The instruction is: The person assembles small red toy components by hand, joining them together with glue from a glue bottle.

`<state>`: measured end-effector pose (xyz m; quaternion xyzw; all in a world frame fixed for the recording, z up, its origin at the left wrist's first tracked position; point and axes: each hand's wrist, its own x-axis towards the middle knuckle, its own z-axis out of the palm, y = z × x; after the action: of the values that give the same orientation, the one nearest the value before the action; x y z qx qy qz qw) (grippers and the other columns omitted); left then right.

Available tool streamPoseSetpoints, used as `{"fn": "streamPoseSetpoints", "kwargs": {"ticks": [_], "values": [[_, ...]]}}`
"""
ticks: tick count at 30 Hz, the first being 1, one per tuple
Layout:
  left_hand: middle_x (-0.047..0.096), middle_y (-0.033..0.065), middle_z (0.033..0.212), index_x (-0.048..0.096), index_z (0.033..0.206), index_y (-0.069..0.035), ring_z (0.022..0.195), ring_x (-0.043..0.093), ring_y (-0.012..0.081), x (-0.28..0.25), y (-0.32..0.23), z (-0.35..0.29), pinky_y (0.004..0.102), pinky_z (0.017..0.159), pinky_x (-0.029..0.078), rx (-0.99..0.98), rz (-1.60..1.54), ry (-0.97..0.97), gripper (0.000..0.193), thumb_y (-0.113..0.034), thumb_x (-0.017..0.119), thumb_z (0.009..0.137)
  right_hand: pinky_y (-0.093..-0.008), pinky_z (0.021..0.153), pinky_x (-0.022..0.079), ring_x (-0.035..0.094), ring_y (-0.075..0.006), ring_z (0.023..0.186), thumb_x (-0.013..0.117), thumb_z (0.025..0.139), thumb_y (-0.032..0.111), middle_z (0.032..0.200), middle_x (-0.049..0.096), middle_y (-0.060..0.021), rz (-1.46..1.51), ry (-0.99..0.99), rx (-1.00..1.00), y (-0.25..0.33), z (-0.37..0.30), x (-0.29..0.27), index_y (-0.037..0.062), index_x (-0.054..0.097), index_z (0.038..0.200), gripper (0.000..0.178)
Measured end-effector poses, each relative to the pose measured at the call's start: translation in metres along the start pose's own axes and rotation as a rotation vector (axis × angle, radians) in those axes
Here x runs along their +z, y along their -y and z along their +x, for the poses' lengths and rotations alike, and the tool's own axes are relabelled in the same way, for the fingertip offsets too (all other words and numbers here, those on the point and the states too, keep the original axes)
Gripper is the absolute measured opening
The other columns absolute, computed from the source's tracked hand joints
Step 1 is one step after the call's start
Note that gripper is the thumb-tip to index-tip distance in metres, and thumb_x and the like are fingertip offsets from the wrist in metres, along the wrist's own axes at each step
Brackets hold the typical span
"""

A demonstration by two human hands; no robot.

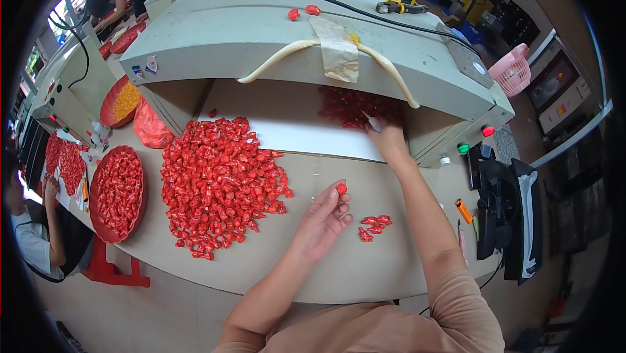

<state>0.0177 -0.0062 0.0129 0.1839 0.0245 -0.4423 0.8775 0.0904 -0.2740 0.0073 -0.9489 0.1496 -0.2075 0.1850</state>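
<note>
My left hand (321, 224) is raised over the table with its palm partly turned up. A small glossy red plastic piece (341, 189) is pinched between its thumb and finger. My right hand (388, 139) reaches under the hood of the grey booth, closed around a slim pale pointed tool (373, 123) whose kind I cannot make out. Just beyond it lies a shaded pile of red pieces (345, 106) at the back of the booth. A large heap of red pieces (218, 183) spreads left of my left hand. Several more red pieces (375, 224) lie between my forearms.
The grey booth (248, 43) overhangs the table, with pliers (401, 6) on top. A red bowl of pieces (119, 193) stands at left near a red bag (152, 125). At right are an orange marker (463, 210) and black bag (499, 213). A co-worker's arm (53, 222) shows far left.
</note>
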Motion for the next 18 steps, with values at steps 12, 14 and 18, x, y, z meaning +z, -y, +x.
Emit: {"fn": "streamPoseSetpoints", "kwargs": {"ticks": [12, 14, 18], "values": [[0.061, 0.0003, 0.102, 0.055, 0.126, -0.011, 0.085, 0.054, 0.0080, -0.005, 0.009, -0.001, 0.0265, 0.078, 0.048, 0.020, 0.017, 0.019, 0.031, -0.023, 0.055, 0.098, -0.0371, 0.081, 0.049, 0.064, -0.0324, 0.090, 0.071, 0.082, 0.017, 0.097, 0.066, -0.0180, 0.205, -0.005, 0.184, 0.046, -0.047, -0.037, -0.0008, 0.062, 0.100, 0.028], [0.062, 0.0013, 0.103, 0.055, 0.125, -0.010, 0.088, 0.056, 0.0093, -0.002, 0.009, -0.004, 0.0271, 0.080, 0.049, 0.041, 0.033, 0.005, 0.030, -0.023, 0.055, 0.098, -0.0314, 0.073, 0.050, 0.063, -0.0180, 0.084, 0.072, 0.083, 0.013, 0.089, 0.066, -0.0103, 0.628, 0.112, 0.168, 0.052, -0.077, -0.052, 0.0007, 0.060, 0.096, 0.022], [0.063, 0.0054, 0.109, 0.056, 0.121, -0.008, 0.104, 0.059, 0.0158, -0.002, 0.012, -0.006, 0.0311, 0.089, 0.050, 0.143, 0.081, -0.047, 0.027, -0.023, 0.054, 0.098, -0.0258, 0.066, 0.048, 0.058, -0.0087, 0.085, 0.072, 0.082, 0.007, 0.084, 0.063, -0.0033, 0.882, 0.169, 0.276, 0.099, -0.142, -0.083, 0.0023, 0.058, 0.095, 0.019]]}}
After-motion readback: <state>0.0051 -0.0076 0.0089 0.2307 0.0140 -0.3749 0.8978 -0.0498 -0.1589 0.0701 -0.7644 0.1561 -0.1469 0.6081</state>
